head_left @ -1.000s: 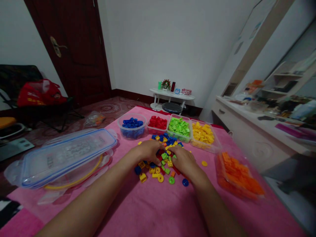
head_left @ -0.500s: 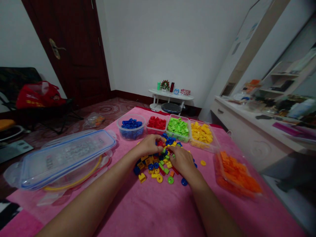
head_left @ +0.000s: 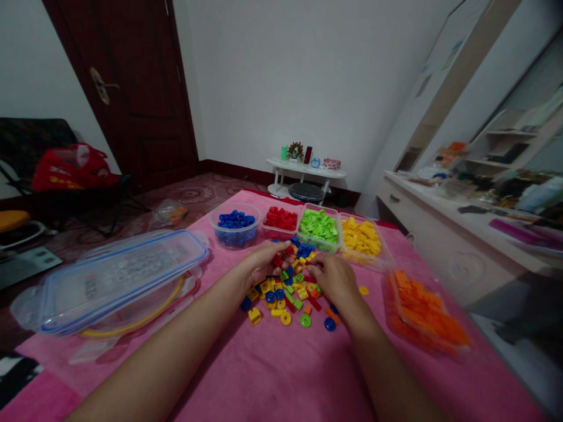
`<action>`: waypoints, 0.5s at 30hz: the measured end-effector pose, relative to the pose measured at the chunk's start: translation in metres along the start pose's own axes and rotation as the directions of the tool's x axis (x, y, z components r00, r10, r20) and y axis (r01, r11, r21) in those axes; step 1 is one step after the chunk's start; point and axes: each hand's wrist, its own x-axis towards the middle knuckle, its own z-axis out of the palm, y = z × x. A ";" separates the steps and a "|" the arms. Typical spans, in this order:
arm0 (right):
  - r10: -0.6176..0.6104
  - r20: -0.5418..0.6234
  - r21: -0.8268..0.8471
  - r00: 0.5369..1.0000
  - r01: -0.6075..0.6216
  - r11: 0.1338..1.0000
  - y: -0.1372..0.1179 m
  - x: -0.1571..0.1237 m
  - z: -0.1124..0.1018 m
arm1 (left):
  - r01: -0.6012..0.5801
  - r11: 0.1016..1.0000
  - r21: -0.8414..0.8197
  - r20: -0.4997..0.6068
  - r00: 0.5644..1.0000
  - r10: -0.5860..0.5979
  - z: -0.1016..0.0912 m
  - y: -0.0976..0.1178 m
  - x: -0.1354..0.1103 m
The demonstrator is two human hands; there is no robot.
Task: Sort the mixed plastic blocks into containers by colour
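Note:
A mixed pile of toy building blocks [head_left: 285, 293] lies on the pink cloth, with yellow, blue, green, red and orange pieces and small wheels. My left hand [head_left: 263, 261] is at the pile's left side, palm turned inward, with red building blocks [head_left: 278, 260] gripped in its fingers. Over the right side of the pile, my right hand [head_left: 338, 280] reaches down with its fingers pinched at a red building block [head_left: 309, 278]. Part of that block and some of the pile are hidden by the right hand.
Behind the pile stand clear tubs of blue [head_left: 236, 225], red [head_left: 281, 220], green [head_left: 319, 228] and yellow blocks [head_left: 361, 237]. A tub of orange blocks [head_left: 424, 310] is on the right. Stacked clear lids [head_left: 125, 278] lie on the left. A white dresser [head_left: 444, 217] stands beyond the right edge.
My left hand has shifted slightly left and turned, so the red blocks in it show more. My right hand has moved slightly right, away from the left, to a red block.

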 end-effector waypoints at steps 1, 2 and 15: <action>0.002 -0.063 0.047 0.998 0.001 0.999 -0.002 0.001 -0.003 | 0.014 1.000 -0.018 -0.002 1.000 -0.014 0.001 -0.002 0.001; -0.009 -0.126 0.107 0.992 0.023 0.994 -0.005 0.001 -0.006 | 0.035 0.998 -0.046 0.012 0.999 -0.035 0.002 -0.003 0.001; -0.074 -0.441 0.395 0.894 0.267 0.879 -0.004 0.005 -0.034 | 0.202 0.888 -0.413 0.166 0.976 -0.144 0.009 -0.006 0.009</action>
